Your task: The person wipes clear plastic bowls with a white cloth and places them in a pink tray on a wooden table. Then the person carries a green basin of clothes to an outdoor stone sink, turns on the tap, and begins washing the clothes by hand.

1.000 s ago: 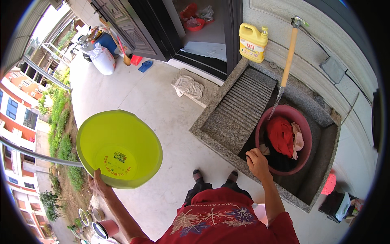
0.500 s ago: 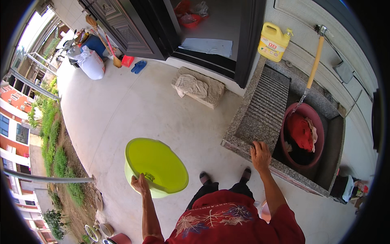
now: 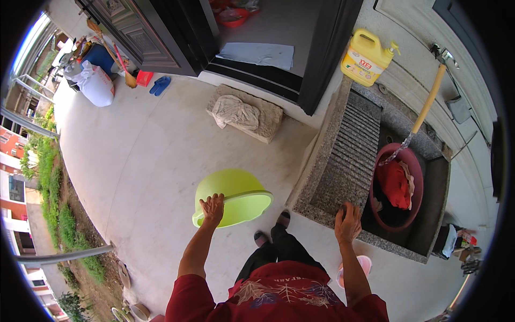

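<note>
My left hand grips the rim of a lime-green basin, which hangs tilted on its side above the floor, in front of my feet. Its opening faces toward me and to the right. My right hand is at the near edge of the granite sink, fingers loosely curved and a gap beside the thumb. Nothing shows clearly in it. Inside the sink stands a dark pink tub with red cloth and darker cloth. Water runs into it from a yellow hose.
A ribbed washboard slab forms the sink's left part. A yellow jug stands behind it. A stone block bears a grey cloth before the open doorway. Blue slippers lie beside a red dustpan. A pink container stands beside my right forearm.
The green basin has moved right and tipped further onto its side, still in my left hand. My right hand has shifted slightly along the sink's near edge. My feet have stepped.
</note>
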Motion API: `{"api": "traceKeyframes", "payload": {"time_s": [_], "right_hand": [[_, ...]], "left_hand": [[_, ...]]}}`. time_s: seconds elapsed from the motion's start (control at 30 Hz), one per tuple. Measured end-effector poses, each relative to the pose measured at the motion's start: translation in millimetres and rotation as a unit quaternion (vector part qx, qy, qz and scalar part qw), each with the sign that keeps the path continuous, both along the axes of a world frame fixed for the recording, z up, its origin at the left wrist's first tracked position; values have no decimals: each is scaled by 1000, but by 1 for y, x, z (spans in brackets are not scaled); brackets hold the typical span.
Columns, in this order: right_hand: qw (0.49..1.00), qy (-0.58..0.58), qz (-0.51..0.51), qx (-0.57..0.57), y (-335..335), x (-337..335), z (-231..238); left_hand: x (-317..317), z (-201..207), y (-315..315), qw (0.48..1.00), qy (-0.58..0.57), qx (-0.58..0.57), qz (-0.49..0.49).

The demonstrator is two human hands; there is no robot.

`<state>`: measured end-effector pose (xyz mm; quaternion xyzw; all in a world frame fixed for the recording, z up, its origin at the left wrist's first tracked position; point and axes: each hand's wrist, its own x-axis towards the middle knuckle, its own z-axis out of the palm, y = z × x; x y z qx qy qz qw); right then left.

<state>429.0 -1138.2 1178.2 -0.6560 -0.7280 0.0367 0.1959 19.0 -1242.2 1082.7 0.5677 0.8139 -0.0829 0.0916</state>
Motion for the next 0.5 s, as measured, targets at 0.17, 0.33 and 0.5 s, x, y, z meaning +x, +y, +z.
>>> {"api": "traceKeyframes", "payload": {"time_s": [0.17, 0.33, 0.5], "right_hand": [[999, -13, 13, -35, -46, -11, 27], [998, -8, 39, -41, -63, -30, 45], [998, -4, 37, -56, -79, -38, 67]], "left_hand": [[23, -35, 46, 986, -34, 25, -161], [22, -47, 86, 940, -33, 42, -338], [16, -71, 98, 892, -18, 11, -452]]}}
